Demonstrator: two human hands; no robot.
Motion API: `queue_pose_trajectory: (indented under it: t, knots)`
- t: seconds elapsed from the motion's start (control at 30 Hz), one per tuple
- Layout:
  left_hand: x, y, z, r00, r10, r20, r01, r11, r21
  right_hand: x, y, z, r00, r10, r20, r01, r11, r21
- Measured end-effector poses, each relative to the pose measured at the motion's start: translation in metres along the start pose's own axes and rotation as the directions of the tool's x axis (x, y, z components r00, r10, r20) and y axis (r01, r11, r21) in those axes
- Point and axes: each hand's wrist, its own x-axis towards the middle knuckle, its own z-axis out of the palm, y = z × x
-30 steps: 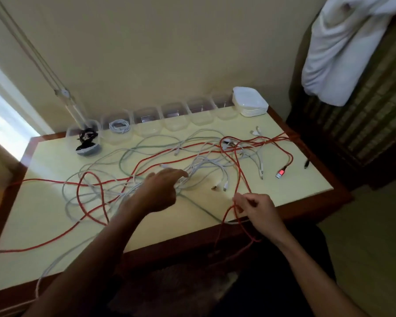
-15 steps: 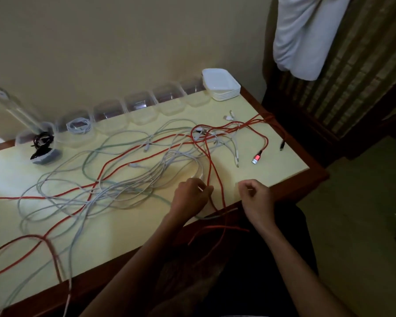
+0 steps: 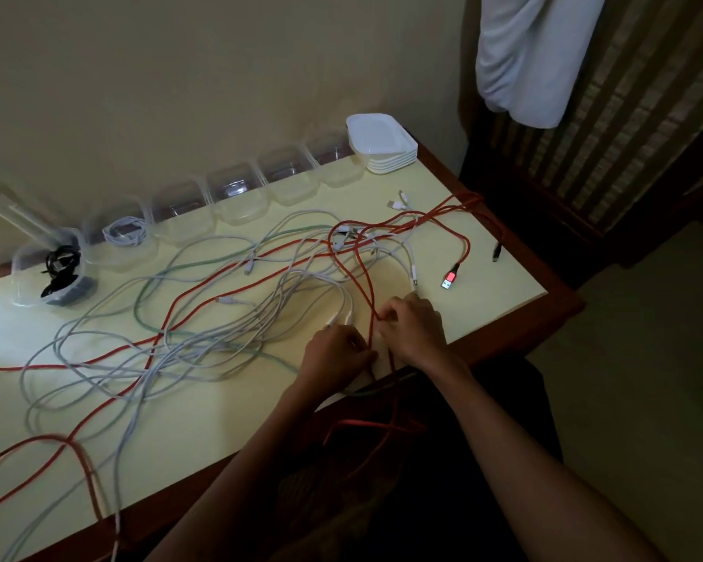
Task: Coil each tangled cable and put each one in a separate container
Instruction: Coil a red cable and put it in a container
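Both hands, left hand (image 3: 339,356) and right hand (image 3: 415,327), pinched the red cable (image 3: 365,277) at the surface's (image 3: 220,419) near edge. You did best drawing slack gently, lifting it over the white cables (image 3: 236,338).

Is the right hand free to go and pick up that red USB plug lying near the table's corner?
Probably not straight away. The right hand is pinching the red cable, close beside the left hand. The red USB plug lies in the open with nothing over it, so letting go would leave the way free.
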Motion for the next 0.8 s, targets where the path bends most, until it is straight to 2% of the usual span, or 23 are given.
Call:
queue_pose_trajectory:
  t: [0.07, 0.1, 0.13, 0.17, 0.2, 0.23, 0.27, 0.3, 0.37, 0.43, 0.5, 0.67, 0.73, 0.8]
  knots:
    - [0.001, -0.008, -0.002, 1.000, -0.015, -0.021, 0.013, 0.995, -0.098, -0.004, -0.002, -0.003, 0.998, 0.045, -0.040, -0.037, 0.981, 0.191]
    - [-0.001, -0.010, -0.004, 0.999, -0.039, -0.035, 0.030, 0.973, -0.227, -0.009, -0.005, -0.006, 0.996, 0.064, -0.068, -0.041, 0.953, 0.300]
    - [-0.004, -0.010, -0.007, 0.996, -0.082, -0.039, 0.057, 0.901, -0.430, -0.018, -0.009, -0.011, 0.993, 0.058, -0.103, -0.014, 0.923, 0.384]
    - [-0.007, -0.009, -0.012, 0.991, -0.131, -0.019, 0.087, 0.751, -0.655, -0.028, -0.015, -0.017, 0.991, 0.022, -0.135, 0.040, 0.898, 0.438]
    - [-0.010, -0.006, -0.019, 0.986, -0.159, 0.041, 0.121, 0.539, -0.834, -0.040, -0.021, -0.022, 0.989, -0.035, -0.144, 0.100, 0.872, 0.479]
    - [-0.012, -0.005, -0.028, 0.982, -0.151, 0.117, 0.161, 0.326, -0.932, -0.052, -0.025, -0.026, 0.986, -0.104, -0.128, 0.155, 0.847, 0.508]
    - [-0.013, -0.004, -0.037, 0.977, -0.116, 0.180, 0.197, 0.160, -0.967, -0.064, -0.028, -0.028, 0.982, -0.167, -0.087, 0.188, 0.829, 0.527]
    - [-0.014, -0.004, -0.046, 0.974, -0.069, 0.216, 0.220, 0.050, -0.974, -0.075, -0.030, -0.027, 0.977, -0.212, -0.027, 0.192, 0.819, 0.540]
    - [-0.016, -0.002, -0.067, 0.978, 0.002, 0.209, 0.209, -0.065, -0.976, -0.092, -0.030, -0.022, 0.961, -0.250, 0.115, 0.151, 0.829, 0.539]
    - [-0.017, 0.001, -0.089, 0.989, 0.023, 0.148, 0.150, -0.141, -0.979, -0.103, -0.028, -0.017, 0.926, -0.269, 0.266, 0.115, 0.870, 0.480]
    - [-0.021, 0.002, -0.113, 0.996, 0.032, 0.085, 0.089, -0.168, -0.982, -0.110, -0.027, -0.014, 0.882, -0.290, 0.373, 0.136, 0.912, 0.387]
    - [-0.042, 0.004, -0.161, 0.995, 0.066, -0.079, -0.071, -0.117, -0.991, -0.115, -0.024, -0.004, 0.798, -0.266, 0.541, 0.237, 0.963, 0.125]
    - [-0.056, 0.000, -0.173, 0.987, 0.031, -0.155, -0.153, -0.062, -0.986, -0.115, -0.025, -0.001, 0.780, -0.269, 0.565, 0.245, 0.962, 0.119]
    - [-0.073, -0.012, -0.177, 0.978, -0.005, -0.210, -0.210, 0.032, -0.977, -0.111, -0.028, -0.003, 0.800, -0.299, 0.520, 0.253, 0.954, 0.159]
